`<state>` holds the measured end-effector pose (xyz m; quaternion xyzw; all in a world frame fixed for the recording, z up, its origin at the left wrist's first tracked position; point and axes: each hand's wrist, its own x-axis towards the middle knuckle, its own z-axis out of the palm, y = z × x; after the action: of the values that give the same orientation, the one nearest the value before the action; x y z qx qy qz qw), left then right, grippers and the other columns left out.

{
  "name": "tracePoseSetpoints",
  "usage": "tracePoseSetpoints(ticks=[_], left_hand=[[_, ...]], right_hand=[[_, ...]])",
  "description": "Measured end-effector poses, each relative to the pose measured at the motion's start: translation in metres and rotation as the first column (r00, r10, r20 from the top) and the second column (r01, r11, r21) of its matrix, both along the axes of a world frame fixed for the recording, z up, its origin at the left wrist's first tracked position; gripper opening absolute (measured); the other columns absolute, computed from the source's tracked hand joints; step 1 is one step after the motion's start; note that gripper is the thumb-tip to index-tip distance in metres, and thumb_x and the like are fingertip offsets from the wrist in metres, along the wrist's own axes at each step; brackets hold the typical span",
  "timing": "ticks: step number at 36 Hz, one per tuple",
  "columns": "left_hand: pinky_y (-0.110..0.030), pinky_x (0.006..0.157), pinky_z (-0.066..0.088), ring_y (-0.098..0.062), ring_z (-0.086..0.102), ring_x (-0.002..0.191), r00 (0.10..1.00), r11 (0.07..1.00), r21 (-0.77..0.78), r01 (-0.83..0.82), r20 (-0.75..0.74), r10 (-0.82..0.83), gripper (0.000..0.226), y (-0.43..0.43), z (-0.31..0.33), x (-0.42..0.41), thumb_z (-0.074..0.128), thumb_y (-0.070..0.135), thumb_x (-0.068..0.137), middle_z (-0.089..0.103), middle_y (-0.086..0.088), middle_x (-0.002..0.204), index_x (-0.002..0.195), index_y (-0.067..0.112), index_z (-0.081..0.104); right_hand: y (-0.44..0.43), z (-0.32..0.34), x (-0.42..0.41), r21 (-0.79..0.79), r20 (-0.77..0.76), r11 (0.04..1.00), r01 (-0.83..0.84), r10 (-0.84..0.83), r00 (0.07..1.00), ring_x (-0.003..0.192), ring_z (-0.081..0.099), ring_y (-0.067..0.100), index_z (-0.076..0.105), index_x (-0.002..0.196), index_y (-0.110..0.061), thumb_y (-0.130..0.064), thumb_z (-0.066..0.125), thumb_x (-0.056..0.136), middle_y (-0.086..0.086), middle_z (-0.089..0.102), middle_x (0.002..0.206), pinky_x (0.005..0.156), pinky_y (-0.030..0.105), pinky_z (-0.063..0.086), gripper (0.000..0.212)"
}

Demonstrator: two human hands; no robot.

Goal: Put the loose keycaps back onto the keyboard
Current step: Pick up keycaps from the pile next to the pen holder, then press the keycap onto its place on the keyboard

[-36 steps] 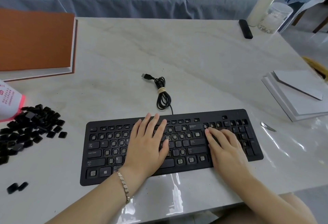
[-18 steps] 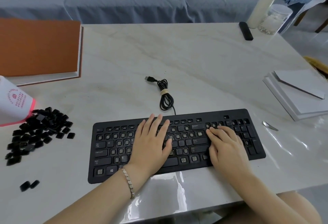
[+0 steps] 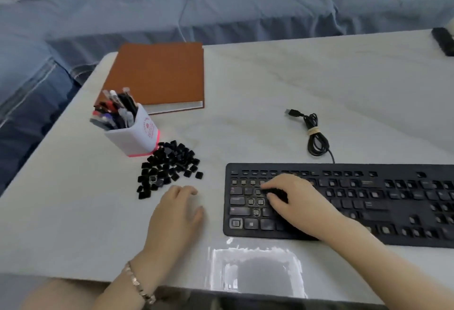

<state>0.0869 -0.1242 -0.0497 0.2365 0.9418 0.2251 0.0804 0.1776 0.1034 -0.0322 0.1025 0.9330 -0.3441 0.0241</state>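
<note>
Looking down from my head camera, most of the job is ahead of me. The loose keycaps [image 3: 169,168] lie in a black heap on the tabletop [image 3: 270,83], just left of the keyboard [image 3: 368,201] and touching the foot of the pen holder [image 3: 134,132]. A few stragglers sit at the heap's near edge.

On the keyboard, many sockets across the letter rows show bare, pale switch centres. Only some wider keys along the left edge and parts of the right side look capped, though blur keeps me from counting.

My left hand [image 3: 177,213] rests palm down on the tabletop just beside the heap, fingers loosely bent, nothing visibly in it. My right hand [image 3: 299,201] sits over the keyboard's left letter block with fingers curled down onto the keys. I cannot tell whether it pinches a keycap or only presses there.

I judge this an early stage, with nearly the whole heap left to seat.
</note>
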Motion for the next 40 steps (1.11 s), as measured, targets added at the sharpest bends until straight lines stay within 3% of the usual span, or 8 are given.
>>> tracePoseSetpoints(ticks=[7,13,18,24,29,33,36,40], left_hand=[[-0.022,0.068,0.038,-0.004,0.049,0.083,0.98,0.971,-0.231,-0.051,0.175,0.094,0.032,-0.055,0.003,-0.026,0.066,0.043,0.082,0.044,0.014,0.104,0.108,0.036,0.05],[-0.009,0.068,0.036,-0.005,0.054,0.08,0.971,0.992,-0.104,-0.067,0.224,0.089,0.027,-0.069,-0.003,-0.03,0.065,0.015,0.086,0.056,0.008,0.094,0.078,0.037,0.053],[-0.007,0.065,0.04,-0.002,0.059,0.077,0.947,0.974,0.066,-0.217,0.257,0.194,0.013,-0.078,-0.001,-0.031,0.069,0.013,0.084,0.065,0.011,0.087,0.082,0.026,0.066],[-0.024,0.083,0.054,-0.014,0.07,0.086,0.793,0.65,0.501,-0.571,0.542,0.279,0.025,-0.084,0.02,-0.032,0.064,-0.004,0.083,0.074,0.002,0.09,0.09,0.019,0.072],[-0.02,0.079,0.055,-0.016,0.071,0.086,0.782,0.486,0.644,-0.591,0.605,0.149,0.027,-0.08,0.033,-0.027,0.059,-0.011,0.082,0.074,0.001,0.091,0.093,0.011,0.07],[-0.021,0.073,0.056,-0.019,0.072,0.081,0.811,0.414,0.726,-0.549,0.583,0.053,0.025,-0.073,0.042,-0.024,0.064,-0.009,0.071,0.074,-0.001,0.091,0.083,0.012,0.072],[-0.022,0.073,0.056,-0.021,0.072,0.082,0.815,0.417,0.742,-0.525,0.579,-0.002,0.026,-0.066,0.046,-0.023,0.072,0.0,0.064,0.074,-0.003,0.092,0.077,0.022,0.077],[-0.02,0.074,0.055,-0.022,0.072,0.082,0.81,0.471,0.715,-0.517,0.587,-0.001,0.028,-0.054,0.048,-0.021,0.073,0.0,0.06,0.074,-0.004,0.092,0.087,0.008,0.07]], right_hand=[[-0.058,0.001,-0.044,0.002,0.011,0.984,-0.178,0.178,0.984,0.119,0.046,0.01,0.06,0.122,-0.021,-0.02,0.044,0.095,-0.004,0.057,0.124,0.099,0.019,0.032,0.031],[-0.099,-0.009,-0.065,0.009,0.115,0.95,-0.311,0.308,0.944,0.123,0.042,0.016,0.056,0.126,-0.021,-0.019,0.043,0.095,0.0,0.052,0.128,0.102,0.031,0.037,0.034],[-0.133,-0.023,-0.081,0.017,0.155,0.928,-0.372,0.365,0.918,0.121,0.041,0.018,0.05,0.131,-0.022,-0.026,0.05,0.094,0.002,0.045,0.129,0.095,0.029,0.036,0.038],[-0.159,-0.036,-0.093,0.057,0.155,0.932,-0.359,0.347,0.925,0.116,0.043,0.022,0.054,0.128,-0.014,-0.024,0.05,0.094,0.006,0.044,0.124,0.092,0.033,0.038,0.035],[-0.161,-0.041,-0.095,0.094,0.154,0.924,-0.372,0.355,0.922,0.108,0.047,0.025,0.06,0.116,-0.007,-0.023,0.047,0.096,0.008,0.047,0.116,0.088,0.035,0.041,0.029],[-0.147,-0.036,-0.089,-0.223,0.113,0.965,-0.138,0.166,0.98,0.078,0.056,0.007,0.067,0.097,-0.011,-0.022,0.058,0.09,0.0,0.057,0.088,0.074,0.017,0.042,0.016],[-0.131,-0.019,-0.08,-0.719,0.245,0.66,0.216,-0.05,0.968,0.052,0.061,0.004,0.065,0.076,-0.011,-0.008,0.067,0.083,0.002,0.066,0.065,0.059,0.014,0.049,0.008],[-0.106,0.004,-0.066,-0.867,0.32,0.352,0.353,-0.151,0.935,0.053,0.063,0.012,0.065,0.077,0.0,0.004,0.067,0.079,0.008,0.067,0.06,0.056,0.016,0.052,0.004]])
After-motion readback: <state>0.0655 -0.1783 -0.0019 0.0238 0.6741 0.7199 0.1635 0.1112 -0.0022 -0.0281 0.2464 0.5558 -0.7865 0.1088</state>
